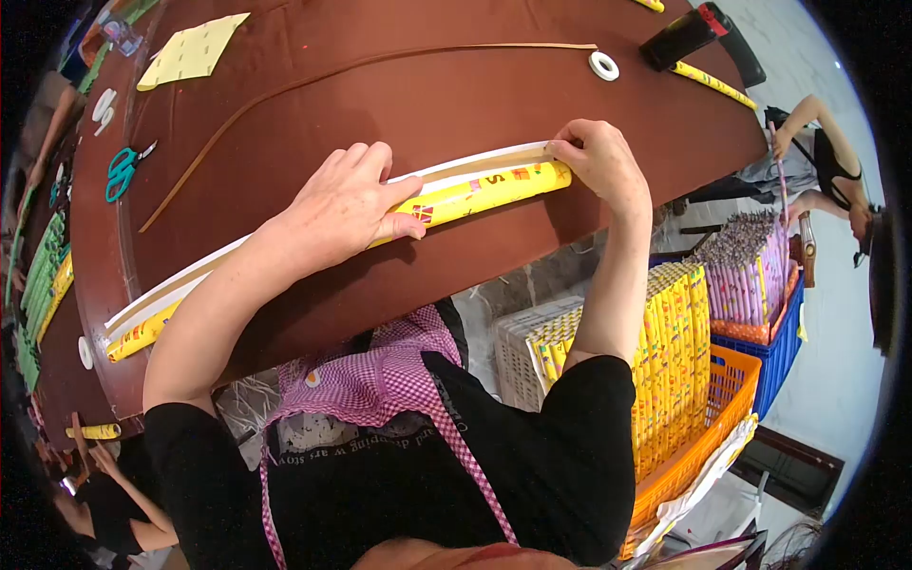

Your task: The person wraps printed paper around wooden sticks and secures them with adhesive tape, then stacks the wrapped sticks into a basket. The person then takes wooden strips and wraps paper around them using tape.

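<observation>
A long roll of yellow patterned paper point(484, 196) lies along the near edge of the brown table, with a white edge and a tan strip showing on its far side. My left hand point(347, 199) is closed around the roll near its middle, thumb on the near side and fingers over the top. At the roll's right end, my right hand point(600, 163) pinches the end of the white edge and tan strip between thumb and fingers.
On the brown table point(399, 104) lie a long thin tan strip point(313, 78), a white tape ring point(603, 66), teal scissors point(121, 175), a yellow sheet point(195, 50) and a black cylinder point(676, 40). An orange crate point(670, 484) holds yellow rolls at the right. Other people are around.
</observation>
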Motion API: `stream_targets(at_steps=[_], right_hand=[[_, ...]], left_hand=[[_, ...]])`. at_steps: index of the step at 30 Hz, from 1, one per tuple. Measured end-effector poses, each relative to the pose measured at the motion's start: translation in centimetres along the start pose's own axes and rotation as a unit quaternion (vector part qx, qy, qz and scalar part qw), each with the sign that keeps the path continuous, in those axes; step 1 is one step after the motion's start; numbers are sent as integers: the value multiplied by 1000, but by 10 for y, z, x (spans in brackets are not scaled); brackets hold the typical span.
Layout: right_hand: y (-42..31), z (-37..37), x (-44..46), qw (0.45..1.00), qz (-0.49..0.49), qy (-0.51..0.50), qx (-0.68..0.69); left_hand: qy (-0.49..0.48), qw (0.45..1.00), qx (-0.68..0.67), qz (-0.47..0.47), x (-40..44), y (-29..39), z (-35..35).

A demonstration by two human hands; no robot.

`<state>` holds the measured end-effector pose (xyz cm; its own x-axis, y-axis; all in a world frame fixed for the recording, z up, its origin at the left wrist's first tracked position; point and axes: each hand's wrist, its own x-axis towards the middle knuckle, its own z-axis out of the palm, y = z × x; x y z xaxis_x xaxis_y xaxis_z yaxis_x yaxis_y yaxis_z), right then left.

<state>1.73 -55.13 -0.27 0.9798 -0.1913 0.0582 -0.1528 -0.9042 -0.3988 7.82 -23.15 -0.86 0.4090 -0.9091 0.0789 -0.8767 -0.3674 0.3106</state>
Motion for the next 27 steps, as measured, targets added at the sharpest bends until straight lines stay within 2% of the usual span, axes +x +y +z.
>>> stream_targets(at_steps=[5, 27], right_hand=[[1, -2, -4, 999, 35, 0, -1], [7, 12, 6, 998, 52, 11, -16]], left_hand=[[-13, 1000, 11, -8, 1, 2, -2], [5, 999, 21, 24, 1, -1, 0]])
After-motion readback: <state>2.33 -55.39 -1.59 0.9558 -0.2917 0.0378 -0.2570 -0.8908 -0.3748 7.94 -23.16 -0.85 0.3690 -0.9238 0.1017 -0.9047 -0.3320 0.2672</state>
